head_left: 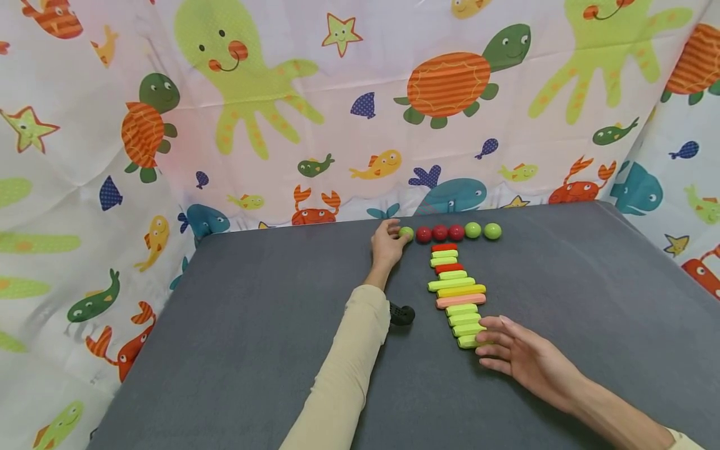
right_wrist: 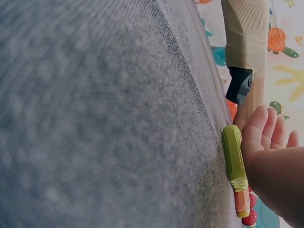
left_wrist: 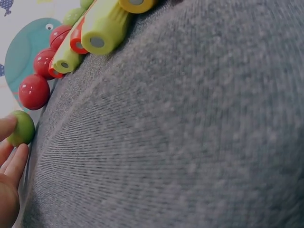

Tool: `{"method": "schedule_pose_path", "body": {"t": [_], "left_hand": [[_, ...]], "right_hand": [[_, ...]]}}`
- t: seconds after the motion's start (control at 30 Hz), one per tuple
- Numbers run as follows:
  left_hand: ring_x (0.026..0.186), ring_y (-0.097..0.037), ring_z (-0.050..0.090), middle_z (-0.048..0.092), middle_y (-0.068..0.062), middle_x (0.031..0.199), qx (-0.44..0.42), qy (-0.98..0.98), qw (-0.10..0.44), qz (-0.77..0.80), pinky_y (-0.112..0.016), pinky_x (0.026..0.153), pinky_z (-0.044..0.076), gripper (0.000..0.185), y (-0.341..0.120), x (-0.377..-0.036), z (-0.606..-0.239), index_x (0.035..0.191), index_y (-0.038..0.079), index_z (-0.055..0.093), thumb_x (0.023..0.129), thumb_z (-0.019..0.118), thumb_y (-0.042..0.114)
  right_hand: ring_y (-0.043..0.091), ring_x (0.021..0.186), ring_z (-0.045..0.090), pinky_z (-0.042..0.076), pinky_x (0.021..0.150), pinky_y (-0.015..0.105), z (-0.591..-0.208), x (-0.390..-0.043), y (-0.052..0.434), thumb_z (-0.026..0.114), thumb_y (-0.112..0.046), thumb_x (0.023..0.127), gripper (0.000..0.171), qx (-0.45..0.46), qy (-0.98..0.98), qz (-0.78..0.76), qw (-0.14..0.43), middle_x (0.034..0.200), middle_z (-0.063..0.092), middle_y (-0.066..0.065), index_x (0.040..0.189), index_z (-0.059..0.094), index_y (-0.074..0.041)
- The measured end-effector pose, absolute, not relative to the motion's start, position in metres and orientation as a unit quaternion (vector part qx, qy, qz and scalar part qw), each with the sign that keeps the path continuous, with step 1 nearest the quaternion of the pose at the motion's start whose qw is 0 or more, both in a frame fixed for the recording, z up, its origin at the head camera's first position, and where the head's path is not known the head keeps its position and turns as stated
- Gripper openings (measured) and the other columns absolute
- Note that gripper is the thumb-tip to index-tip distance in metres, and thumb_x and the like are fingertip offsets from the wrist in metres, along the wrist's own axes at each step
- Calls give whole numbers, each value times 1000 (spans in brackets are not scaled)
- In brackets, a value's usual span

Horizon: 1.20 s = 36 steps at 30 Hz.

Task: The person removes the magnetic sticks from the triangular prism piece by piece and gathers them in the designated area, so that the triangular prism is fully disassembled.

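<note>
I see the left hand (head_left: 387, 245) at the far edge of the grey table (head_left: 253, 312), fingertips pinching a green ball (head_left: 406, 234) at the left end of a row of balls (head_left: 457, 232), three red and two more green. The ball sits just beside the first red ball (left_wrist: 34, 91), not quite touching it as far as I can tell.

The right hand (head_left: 517, 356) lies flat and relaxed, fingers straight, touching the nearest green stick (right_wrist: 232, 156) at the near end of a column of sticks (head_left: 457, 294); it grips nothing.

My judgement: the ball is being set in line. It should be let go gently, level with its neighbours. A ball rolls readily on this cloth, so no sideways nudge. Steady the sticks without pushing.
</note>
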<state>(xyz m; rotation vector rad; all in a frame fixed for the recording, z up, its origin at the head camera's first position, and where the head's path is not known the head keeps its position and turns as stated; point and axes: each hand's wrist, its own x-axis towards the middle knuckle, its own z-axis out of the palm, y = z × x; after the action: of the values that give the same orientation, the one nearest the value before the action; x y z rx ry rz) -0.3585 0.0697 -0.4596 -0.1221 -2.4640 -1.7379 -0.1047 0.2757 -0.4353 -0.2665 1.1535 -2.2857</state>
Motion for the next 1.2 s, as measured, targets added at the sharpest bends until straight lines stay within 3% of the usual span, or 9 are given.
{"method": "schedule_pose_path", "body": {"t": [0.63,0.9,1.1,1.2], "left_hand": [[105,-20,62,64,-8,113,-44,-801,33,-597,-28,83,50,45,61,-359,-459,127,7,58,85,73,13],[113,-21,53,65,-4,116,-26,-798,22,-602,-36,94,42,52,57,-358,-454,132,13,57,92,59,47],[122,-27,46,60,-9,126,-33,-803,17,-595,-43,98,38,51,47,-359,-450,134,15,55,95,52,48],[119,-26,49,60,-10,124,-59,-819,34,-569,-43,98,39,53,36,-360,-449,134,13,54,96,50,49]], "right_hand": [[22,112,54,39,101,39,-436,-106,272,18,-25,107,41,-112,413,-859,283,122,55,7,127,52,-14],[23,112,53,38,102,40,-436,-107,272,18,-27,107,42,-102,395,-867,287,122,55,8,127,53,-13],[28,123,47,29,108,41,-436,-110,273,16,-33,107,50,-81,310,-899,298,131,51,13,130,53,-9],[30,131,40,22,110,41,-438,-113,275,14,-37,106,55,-100,260,-912,301,138,47,14,135,51,-8]]}}
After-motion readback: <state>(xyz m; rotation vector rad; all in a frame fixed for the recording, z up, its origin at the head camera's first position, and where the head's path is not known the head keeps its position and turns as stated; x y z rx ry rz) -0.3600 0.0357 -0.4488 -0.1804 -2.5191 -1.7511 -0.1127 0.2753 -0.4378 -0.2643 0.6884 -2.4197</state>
